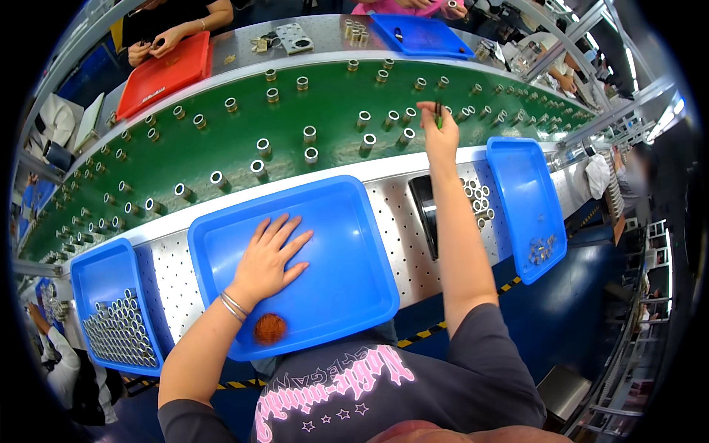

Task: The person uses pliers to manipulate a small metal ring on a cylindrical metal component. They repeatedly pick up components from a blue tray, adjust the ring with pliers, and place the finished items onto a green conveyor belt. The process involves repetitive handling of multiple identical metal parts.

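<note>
My left hand (275, 255) lies flat with its fingers spread on the bottom of a large blue tray (343, 244). A round, rust-orange, fuzzy-looking pad (269, 328) rests in that tray's near left corner, by my wrist. My right arm reaches out over the green conveyor belt (244, 136). In my right hand (442, 142) is a thin dark tool with a green part (439, 117), resembling tweezers; the grip is partly hidden. Short metal cylinders stand around it, the nearest being one (407, 136) just left of my hand.
At left, a blue tray (103, 277) holds rows of cylinders. Right of my forearm are loose cylinders (478, 199) and another blue tray (521, 192) with small metal pieces. A black object (424, 210) lies beside the forearm. Across the belt, people sit by a red tray (166, 77) and a blue tray (425, 37).
</note>
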`<control>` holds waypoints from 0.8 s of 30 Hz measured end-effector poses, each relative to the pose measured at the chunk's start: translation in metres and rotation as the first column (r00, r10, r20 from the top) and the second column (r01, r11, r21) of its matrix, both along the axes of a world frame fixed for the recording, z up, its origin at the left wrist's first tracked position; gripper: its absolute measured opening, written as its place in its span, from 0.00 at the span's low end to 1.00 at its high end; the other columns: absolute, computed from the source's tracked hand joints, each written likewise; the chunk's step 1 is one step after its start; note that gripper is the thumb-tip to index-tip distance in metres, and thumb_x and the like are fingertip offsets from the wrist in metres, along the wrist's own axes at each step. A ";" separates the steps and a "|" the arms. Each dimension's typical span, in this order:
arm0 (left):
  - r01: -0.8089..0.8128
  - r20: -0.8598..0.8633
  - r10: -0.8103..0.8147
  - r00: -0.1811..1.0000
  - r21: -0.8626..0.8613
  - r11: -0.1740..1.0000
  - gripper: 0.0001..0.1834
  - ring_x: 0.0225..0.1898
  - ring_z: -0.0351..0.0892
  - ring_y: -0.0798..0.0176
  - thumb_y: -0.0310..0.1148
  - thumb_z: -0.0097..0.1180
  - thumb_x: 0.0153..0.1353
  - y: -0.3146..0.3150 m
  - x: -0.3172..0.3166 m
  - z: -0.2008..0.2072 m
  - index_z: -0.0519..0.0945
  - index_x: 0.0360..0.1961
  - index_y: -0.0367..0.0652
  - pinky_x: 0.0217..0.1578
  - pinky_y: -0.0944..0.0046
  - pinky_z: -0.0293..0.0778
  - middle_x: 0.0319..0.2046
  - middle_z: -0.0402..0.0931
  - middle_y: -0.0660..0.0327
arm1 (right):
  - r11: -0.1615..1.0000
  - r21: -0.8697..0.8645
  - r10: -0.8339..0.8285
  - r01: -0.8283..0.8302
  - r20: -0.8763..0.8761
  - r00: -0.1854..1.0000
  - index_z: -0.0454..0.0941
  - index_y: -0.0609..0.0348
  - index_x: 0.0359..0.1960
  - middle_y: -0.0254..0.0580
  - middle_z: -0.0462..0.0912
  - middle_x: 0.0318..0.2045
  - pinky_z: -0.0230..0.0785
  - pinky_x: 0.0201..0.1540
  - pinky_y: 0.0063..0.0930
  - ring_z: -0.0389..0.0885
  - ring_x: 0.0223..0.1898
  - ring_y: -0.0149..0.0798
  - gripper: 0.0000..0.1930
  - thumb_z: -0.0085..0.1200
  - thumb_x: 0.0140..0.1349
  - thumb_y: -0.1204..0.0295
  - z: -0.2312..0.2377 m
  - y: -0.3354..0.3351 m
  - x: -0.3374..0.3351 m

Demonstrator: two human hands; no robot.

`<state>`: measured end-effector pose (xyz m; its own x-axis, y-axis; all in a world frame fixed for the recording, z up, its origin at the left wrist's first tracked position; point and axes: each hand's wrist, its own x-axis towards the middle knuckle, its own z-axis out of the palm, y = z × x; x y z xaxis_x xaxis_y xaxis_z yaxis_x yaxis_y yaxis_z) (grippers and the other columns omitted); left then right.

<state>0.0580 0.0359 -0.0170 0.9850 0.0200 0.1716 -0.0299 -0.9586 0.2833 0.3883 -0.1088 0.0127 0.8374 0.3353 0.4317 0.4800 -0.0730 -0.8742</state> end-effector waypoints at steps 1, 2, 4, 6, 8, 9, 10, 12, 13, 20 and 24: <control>0.003 0.009 -0.003 1.000 -0.009 1.000 0.28 0.61 0.58 0.51 0.44 0.55 0.51 0.001 0.000 -0.001 0.70 0.55 0.53 0.62 0.50 0.51 0.58 0.62 0.55 | 0.962 -0.264 -0.069 0.072 0.020 0.997 0.76 0.57 0.37 0.33 0.75 0.21 0.63 0.29 0.24 0.73 0.25 0.31 0.08 0.52 0.57 0.70 -0.011 -0.005 0.021; 0.000 0.015 0.001 1.000 -0.018 1.000 0.28 0.61 0.58 0.51 0.44 0.55 0.51 0.002 0.000 -0.002 0.70 0.55 0.53 0.62 0.50 0.51 0.58 0.62 0.55 | 0.851 -0.506 -0.127 0.139 0.058 0.990 0.76 0.55 0.38 0.36 0.75 0.21 0.65 0.30 0.27 0.74 0.25 0.35 0.10 0.55 0.54 0.69 -0.024 -0.011 0.038; 0.004 0.024 -0.003 1.000 -0.034 0.999 0.28 0.61 0.58 0.51 0.45 0.55 0.52 0.001 -0.001 -0.003 0.69 0.55 0.53 0.62 0.50 0.51 0.58 0.62 0.56 | 0.808 -0.581 -0.065 0.096 0.074 0.995 0.76 0.52 0.39 0.41 0.77 0.23 0.67 0.34 0.33 0.76 0.27 0.42 0.14 0.57 0.49 0.69 -0.054 -0.024 0.064; 0.021 0.021 -0.020 1.000 -0.032 0.999 0.28 0.61 0.57 0.52 0.45 0.54 0.52 0.004 -0.001 -0.005 0.69 0.56 0.53 0.62 0.50 0.50 0.58 0.62 0.56 | 0.764 -0.640 -0.045 0.075 0.063 0.997 0.76 0.53 0.38 0.45 0.79 0.27 0.67 0.36 0.36 0.77 0.32 0.46 0.12 0.53 0.50 0.70 -0.074 -0.030 0.080; -0.004 0.037 0.006 0.999 -0.037 0.999 0.27 0.61 0.57 0.52 0.45 0.53 0.53 0.006 -0.006 -0.008 0.69 0.56 0.54 0.62 0.51 0.50 0.58 0.63 0.56 | 0.667 -0.726 -0.052 0.167 0.178 0.983 0.77 0.54 0.36 0.47 0.80 0.29 0.67 0.36 0.37 0.77 0.33 0.48 0.09 0.51 0.52 0.70 -0.070 -0.016 0.070; -0.002 0.048 0.004 0.999 -0.041 0.999 0.27 0.61 0.57 0.52 0.46 0.53 0.54 0.006 -0.007 -0.009 0.68 0.56 0.54 0.62 0.51 0.50 0.58 0.63 0.56 | 0.640 -0.739 -0.057 0.212 0.229 0.972 0.77 0.54 0.35 0.48 0.80 0.29 0.67 0.36 0.37 0.77 0.33 0.49 0.09 0.51 0.53 0.70 -0.070 -0.015 0.068; -0.003 0.051 0.005 0.999 -0.046 0.999 0.27 0.61 0.57 0.52 0.46 0.53 0.54 0.007 -0.008 -0.010 0.68 0.56 0.54 0.62 0.51 0.50 0.58 0.63 0.56 | 0.611 -0.748 -0.062 0.260 0.282 0.958 0.77 0.55 0.34 0.49 0.80 0.29 0.67 0.37 0.37 0.77 0.33 0.49 0.08 0.51 0.53 0.69 -0.071 -0.015 0.068; 0.010 0.064 -0.007 0.998 -0.058 0.998 0.27 0.61 0.57 0.52 0.46 0.52 0.54 0.007 -0.008 -0.011 0.68 0.57 0.54 0.62 0.51 0.50 0.58 0.62 0.56 | 0.644 -0.727 -0.053 0.240 0.270 0.961 0.77 0.56 0.33 0.48 0.80 0.28 0.67 0.36 0.36 0.77 0.32 0.48 0.07 0.51 0.54 0.68 -0.071 -0.025 0.071; 0.015 0.068 -0.010 0.998 -0.070 0.997 0.27 0.61 0.57 0.52 0.46 0.52 0.55 0.007 -0.007 -0.012 0.68 0.57 0.54 0.62 0.51 0.49 0.58 0.62 0.56 | 0.702 -0.692 -0.033 0.168 0.205 0.978 0.77 0.57 0.32 0.47 0.80 0.27 0.67 0.35 0.35 0.77 0.31 0.46 0.07 0.52 0.55 0.69 -0.071 -0.033 0.075; -0.006 0.046 0.007 0.999 -0.038 0.999 0.27 0.62 0.56 0.52 0.46 0.51 0.55 0.011 -0.015 -0.013 0.67 0.57 0.54 0.63 0.51 0.48 0.59 0.61 0.56 | 0.829 -0.293 0.276 -0.477 -0.528 0.803 0.77 0.58 0.32 0.24 0.73 0.23 0.51 0.20 0.14 0.61 0.21 0.17 0.06 0.57 0.53 0.71 0.016 -0.036 -0.044; 0.019 0.067 -0.017 0.998 -0.033 0.999 0.27 0.62 0.56 0.52 0.46 0.51 0.56 0.010 -0.011 -0.011 0.67 0.57 0.54 0.63 0.51 0.48 0.59 0.61 0.56 | 0.874 -0.473 0.147 -0.114 0.032 0.989 0.76 0.59 0.36 0.30 0.73 0.23 0.63 0.31 0.21 0.70 0.26 0.26 0.12 0.60 0.50 0.70 -0.033 -0.047 0.008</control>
